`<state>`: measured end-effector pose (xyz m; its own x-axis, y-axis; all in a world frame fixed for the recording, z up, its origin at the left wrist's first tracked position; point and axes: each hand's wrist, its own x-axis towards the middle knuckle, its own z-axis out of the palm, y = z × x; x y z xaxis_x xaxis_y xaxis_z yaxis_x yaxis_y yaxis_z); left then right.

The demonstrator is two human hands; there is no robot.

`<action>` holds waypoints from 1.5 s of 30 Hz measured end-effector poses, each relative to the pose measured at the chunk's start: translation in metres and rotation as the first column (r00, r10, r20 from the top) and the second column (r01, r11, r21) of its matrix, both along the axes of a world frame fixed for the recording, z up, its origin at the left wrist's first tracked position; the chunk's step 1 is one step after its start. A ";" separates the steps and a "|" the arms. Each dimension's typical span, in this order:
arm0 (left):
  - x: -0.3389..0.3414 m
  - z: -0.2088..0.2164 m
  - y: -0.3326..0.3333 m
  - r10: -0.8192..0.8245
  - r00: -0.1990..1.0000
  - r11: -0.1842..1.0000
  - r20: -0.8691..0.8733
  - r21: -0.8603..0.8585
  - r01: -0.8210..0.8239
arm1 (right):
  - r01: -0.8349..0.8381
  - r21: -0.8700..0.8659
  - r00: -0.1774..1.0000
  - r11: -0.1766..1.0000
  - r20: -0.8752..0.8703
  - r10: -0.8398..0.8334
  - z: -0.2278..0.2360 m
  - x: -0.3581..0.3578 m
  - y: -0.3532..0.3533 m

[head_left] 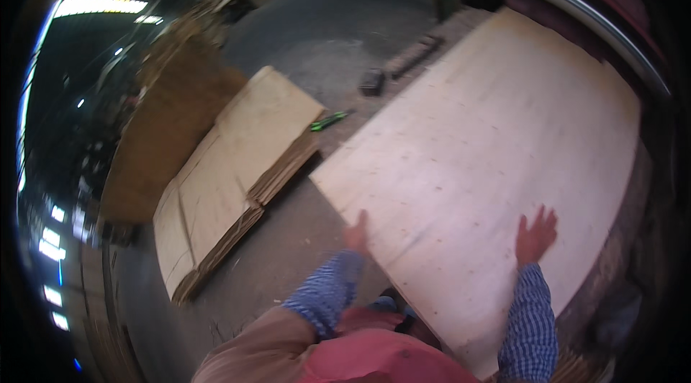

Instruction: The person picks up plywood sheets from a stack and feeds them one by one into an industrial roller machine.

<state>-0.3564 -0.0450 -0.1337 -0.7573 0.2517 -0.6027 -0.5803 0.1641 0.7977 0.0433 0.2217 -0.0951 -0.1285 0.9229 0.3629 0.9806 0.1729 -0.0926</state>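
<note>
Wood sheet point(461, 160), pale, speckled, above dim floor point(309, 41).

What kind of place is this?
Probably a plywood or veneer workshop: a large pale wood sheet lies under the hands, a stack of thin wood sheets sits to the left, and a shiny metal roller shows at upper right.

Grey floor point(295, 246) stretches out before me, carrying a stack of pale sheets point(252, 138) between my 10 and 11 o'clock. At my 12, a dark block point(371, 82) appears to rest on it too. Toward my 1 o'clock lies a broad sheet point(475, 145), its support mostly hidden from me.
</note>
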 end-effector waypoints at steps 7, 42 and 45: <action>0.010 -0.060 -0.001 0.056 0.921 0.997 -0.386 -0.031 -0.074 | 0.039 -0.103 0.991 0.994 0.129 -0.026 0.015 -0.005 -0.008; 0.008 -0.012 0.026 0.253 0.934 0.959 -0.254 0.196 -0.207 | -0.198 0.402 0.911 0.894 0.413 0.016 0.013 0.005 -0.010; 0.006 -0.008 0.025 0.356 0.916 0.921 -0.186 0.236 -0.310 | -0.247 0.387 0.911 0.888 0.404 0.077 0.020 -0.002 -0.015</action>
<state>-0.3503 -0.0204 -0.1422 -0.9255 0.0577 -0.3744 -0.3785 -0.1814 0.9077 0.0418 0.2069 -0.0751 -0.4644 0.6455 0.6063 0.8815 0.2714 0.3864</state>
